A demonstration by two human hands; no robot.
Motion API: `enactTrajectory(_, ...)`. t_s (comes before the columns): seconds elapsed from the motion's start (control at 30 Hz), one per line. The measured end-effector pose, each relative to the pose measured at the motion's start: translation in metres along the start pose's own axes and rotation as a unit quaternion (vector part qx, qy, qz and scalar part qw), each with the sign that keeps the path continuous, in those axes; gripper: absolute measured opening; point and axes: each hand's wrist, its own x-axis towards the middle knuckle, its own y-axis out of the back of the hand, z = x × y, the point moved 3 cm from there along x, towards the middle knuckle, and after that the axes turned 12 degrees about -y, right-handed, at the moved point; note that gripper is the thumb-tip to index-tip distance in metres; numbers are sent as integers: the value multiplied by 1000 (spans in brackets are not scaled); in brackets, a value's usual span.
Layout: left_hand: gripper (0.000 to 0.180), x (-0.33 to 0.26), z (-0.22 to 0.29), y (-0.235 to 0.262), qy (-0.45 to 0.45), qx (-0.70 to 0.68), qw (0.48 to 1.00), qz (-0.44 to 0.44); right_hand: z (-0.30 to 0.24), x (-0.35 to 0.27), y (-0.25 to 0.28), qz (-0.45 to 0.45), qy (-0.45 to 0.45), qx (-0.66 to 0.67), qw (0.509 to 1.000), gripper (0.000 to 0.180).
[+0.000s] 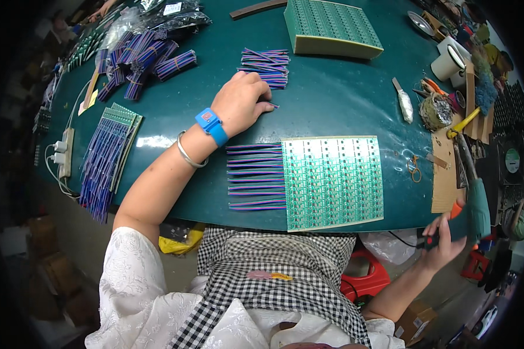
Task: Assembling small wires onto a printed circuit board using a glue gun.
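My left hand (243, 100) is closed in a pinch just below a pile of short purple, blue and black wires (266, 60). A bit of wire (276, 106) pokes out past its fingertips. In front of me lies a green circuit board panel (333, 183), with several rows of wires (256, 177) reaching out from its left edge. My right hand (442, 243), off the table's right front edge, is wrapped around a soldering iron (429, 240) with a dark handle and trailing cord. Beside that hand is a teal-handled tool (478, 212), partly overlapped in view.
Wired boards (108, 154) lie at left by a power strip (67, 152). Bundled wires (137, 61) sit far left. A stack of green panels (335, 29) stands at the back. On the right are a white mug (447, 65), a foil-wrapped tool (406, 106) and cardboard (444, 189).
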Motion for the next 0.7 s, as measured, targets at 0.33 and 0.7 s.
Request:
enactTrajectory(0.33, 12, -6, 40, 10, -2, -9, 999, 43, 5, -68, 1, -180, -95, 111, 973, 66)
enactTrajectory(0.7, 41, -101, 146, 16, -58, -237, 969, -44, 40, -152, 0, -205, -358, 93, 906, 68)
